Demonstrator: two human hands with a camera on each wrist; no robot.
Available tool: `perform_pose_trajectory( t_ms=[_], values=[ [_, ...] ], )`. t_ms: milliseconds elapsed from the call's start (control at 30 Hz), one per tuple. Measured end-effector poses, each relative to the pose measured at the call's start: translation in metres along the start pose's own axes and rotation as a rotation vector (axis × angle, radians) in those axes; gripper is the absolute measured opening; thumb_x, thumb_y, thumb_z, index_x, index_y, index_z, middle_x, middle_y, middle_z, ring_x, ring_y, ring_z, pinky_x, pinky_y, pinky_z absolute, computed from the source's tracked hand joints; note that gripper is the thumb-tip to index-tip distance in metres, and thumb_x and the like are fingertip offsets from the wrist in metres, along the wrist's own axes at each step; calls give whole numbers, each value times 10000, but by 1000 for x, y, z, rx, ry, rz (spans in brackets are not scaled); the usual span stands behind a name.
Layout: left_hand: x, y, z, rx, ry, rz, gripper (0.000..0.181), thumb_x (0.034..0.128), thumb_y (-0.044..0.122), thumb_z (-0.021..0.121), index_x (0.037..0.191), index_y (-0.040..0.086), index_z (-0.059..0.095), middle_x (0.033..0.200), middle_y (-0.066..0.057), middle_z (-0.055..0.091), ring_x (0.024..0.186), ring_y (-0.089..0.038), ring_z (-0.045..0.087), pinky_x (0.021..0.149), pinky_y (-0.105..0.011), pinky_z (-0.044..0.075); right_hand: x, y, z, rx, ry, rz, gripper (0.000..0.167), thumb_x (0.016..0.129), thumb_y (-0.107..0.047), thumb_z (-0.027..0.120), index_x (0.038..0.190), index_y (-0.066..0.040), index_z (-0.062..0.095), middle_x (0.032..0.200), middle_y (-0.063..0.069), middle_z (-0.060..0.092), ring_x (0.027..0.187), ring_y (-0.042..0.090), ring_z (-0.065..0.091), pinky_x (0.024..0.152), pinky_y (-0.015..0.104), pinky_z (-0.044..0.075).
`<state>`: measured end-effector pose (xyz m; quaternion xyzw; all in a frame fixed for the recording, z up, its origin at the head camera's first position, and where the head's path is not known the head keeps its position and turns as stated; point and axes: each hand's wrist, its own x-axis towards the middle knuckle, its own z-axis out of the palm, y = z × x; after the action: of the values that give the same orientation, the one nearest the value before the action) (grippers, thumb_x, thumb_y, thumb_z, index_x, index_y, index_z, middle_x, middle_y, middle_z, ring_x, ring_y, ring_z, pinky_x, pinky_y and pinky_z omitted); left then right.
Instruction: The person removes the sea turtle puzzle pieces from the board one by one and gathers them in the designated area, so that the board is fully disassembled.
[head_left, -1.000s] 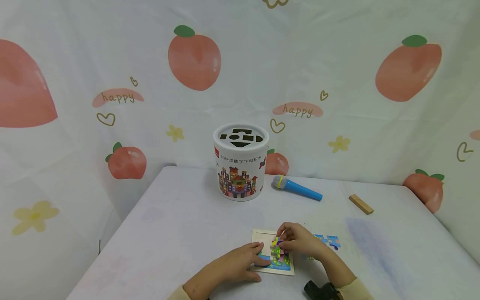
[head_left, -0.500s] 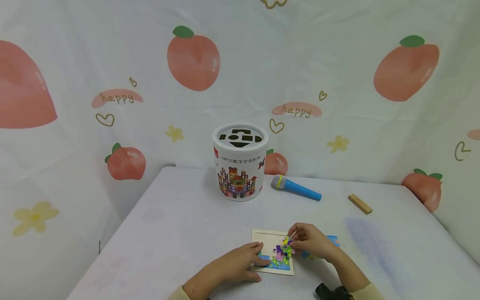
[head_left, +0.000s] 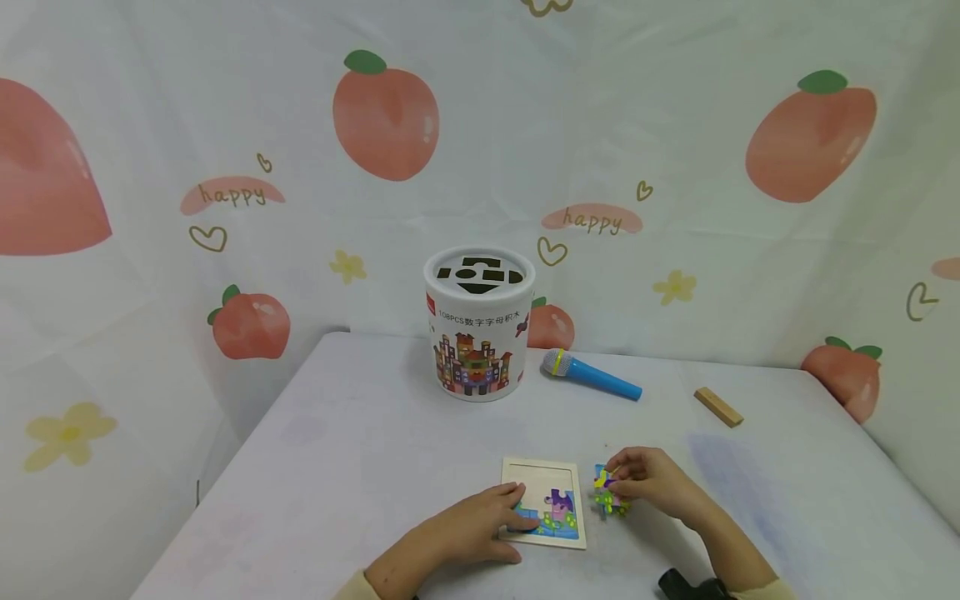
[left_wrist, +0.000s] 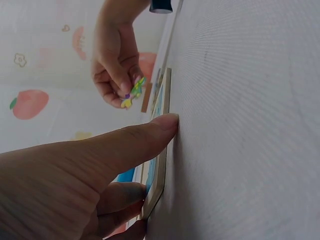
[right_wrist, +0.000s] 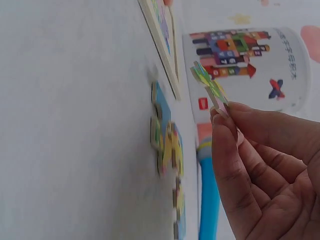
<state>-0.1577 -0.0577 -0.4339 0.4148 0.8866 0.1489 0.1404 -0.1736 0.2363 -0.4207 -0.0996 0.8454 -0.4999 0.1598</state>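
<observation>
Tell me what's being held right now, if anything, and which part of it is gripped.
The right hand pinches a puzzle piece by its pink end. The left hand rests on the puzzle tray at its near-left corner.

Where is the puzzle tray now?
In the head view, the puzzle tray lies low, right of centre, left hand on its left side, right hand beyond its right edge.
</observation>
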Motion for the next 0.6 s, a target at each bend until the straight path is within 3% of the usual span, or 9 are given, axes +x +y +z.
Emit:
perform_pose_trajectory(
  t_ms=[233, 600],
  values=[
    [0, 0, 1, -16, -5, -14, 472, 809, 378, 690, 1261, 298, 583, 1450, -118, 405, 1371, -235, 357, 1086, -352, 373, -9, 11, -14, -2, 31, -8, 319, 845, -124, 670, 1028, 116, 565, 816, 70, 642, 713, 129, 632, 639, 257, 572],
    [-1, 2, -2, -18, -6, -14, 475, 807, 379, 693, 1261, 295, 584, 1447, -118, 410, 1368, -233, 361, 1084, -350, 376, -21, 20, -27, -13, 67, 59, 297, 842, -160, 679, 964, 96, 588, 787, 45, 648, 705, 101, 624, 644, 249, 563]
  ],
)
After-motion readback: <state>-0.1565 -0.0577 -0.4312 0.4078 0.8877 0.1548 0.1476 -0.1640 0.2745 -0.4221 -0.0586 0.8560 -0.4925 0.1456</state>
